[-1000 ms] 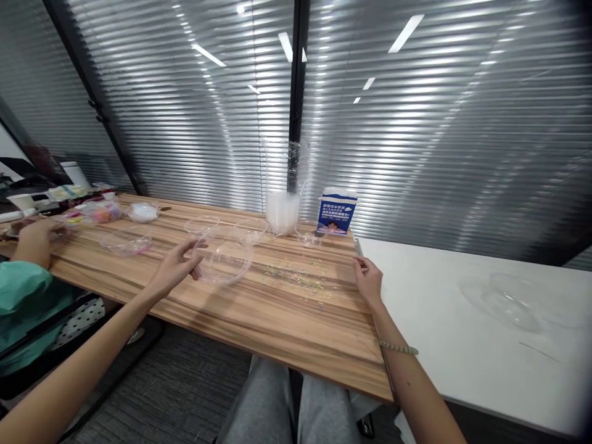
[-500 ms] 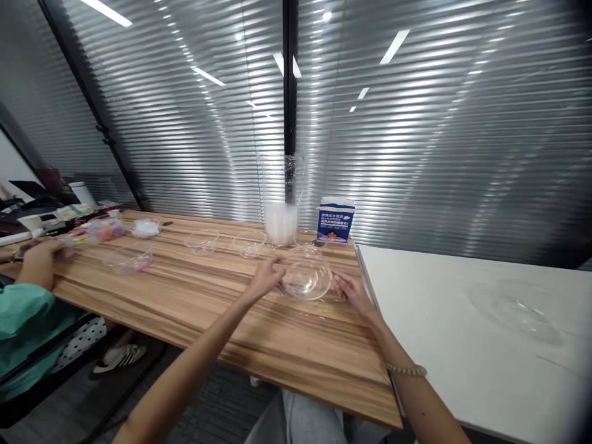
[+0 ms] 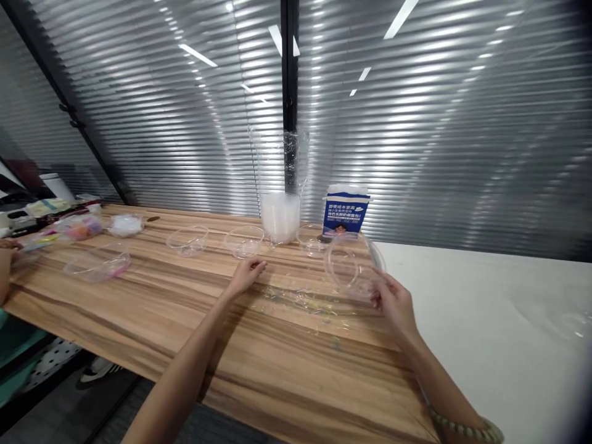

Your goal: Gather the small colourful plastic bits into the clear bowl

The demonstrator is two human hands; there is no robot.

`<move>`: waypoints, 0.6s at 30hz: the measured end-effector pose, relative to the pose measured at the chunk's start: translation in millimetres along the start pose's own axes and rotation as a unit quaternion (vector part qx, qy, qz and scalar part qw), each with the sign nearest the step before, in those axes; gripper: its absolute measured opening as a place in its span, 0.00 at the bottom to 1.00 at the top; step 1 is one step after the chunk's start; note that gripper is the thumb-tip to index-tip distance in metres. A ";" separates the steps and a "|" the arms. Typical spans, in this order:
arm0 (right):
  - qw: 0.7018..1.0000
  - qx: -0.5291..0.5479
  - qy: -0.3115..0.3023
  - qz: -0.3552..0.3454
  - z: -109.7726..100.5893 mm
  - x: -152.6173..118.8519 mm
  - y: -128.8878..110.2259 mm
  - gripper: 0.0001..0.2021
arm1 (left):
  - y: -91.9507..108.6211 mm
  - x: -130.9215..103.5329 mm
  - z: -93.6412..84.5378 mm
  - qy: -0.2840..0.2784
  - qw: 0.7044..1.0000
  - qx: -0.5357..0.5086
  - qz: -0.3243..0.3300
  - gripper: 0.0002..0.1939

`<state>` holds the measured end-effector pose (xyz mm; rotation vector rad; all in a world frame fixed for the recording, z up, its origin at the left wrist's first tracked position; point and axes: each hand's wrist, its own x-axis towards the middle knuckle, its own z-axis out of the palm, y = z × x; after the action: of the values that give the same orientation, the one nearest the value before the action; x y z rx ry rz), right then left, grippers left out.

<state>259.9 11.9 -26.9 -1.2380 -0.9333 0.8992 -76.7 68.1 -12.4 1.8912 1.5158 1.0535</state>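
Now the clear plastic bowl [image 3: 348,266] is carried by the right hand [image 3: 393,302] alone. Half a second earlier it was held low between both hands at the middle of the wooden tabletop [image 3: 287,357]; it has since been lifted clear of the wood, tipped so that its mouth faces left, and shifted right toward the tabletop's right edge. The right grip is closed on the bowl's near right rim. The left hand [image 3: 246,274] has been released from the bowl and is laid on the wood with its fingers loosely curled; nothing is held in it. A hand-over from left to right is therefore judged complete.

Between the two hands, a scatter of thin coloured shreds [image 3: 300,301] is seen on the wood. Farther back, three empty clear bowls [image 3: 244,239] are set in a row, with a stack of white cups [image 3: 280,216] in a clear sleeve among them and a blue and white carton [image 3: 345,213] to the right. At the far left, a flat clear dish [image 3: 98,264] with pink contents is placed, near another person's hand [image 3: 7,246]. A white tabletop [image 3: 485,320] adjoins on the right.
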 end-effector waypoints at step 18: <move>0.993 0.029 0.116 -0.002 -4.1 2.6 0.7 0.28 | -11.2 -8.7 -11.8 -0.126 0.991 0.037 -0.013 0.11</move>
<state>264.6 13.0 -27.8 -1.2590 -0.7195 0.7552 -93.6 61.7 -16.5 1.9645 1.4472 0.7236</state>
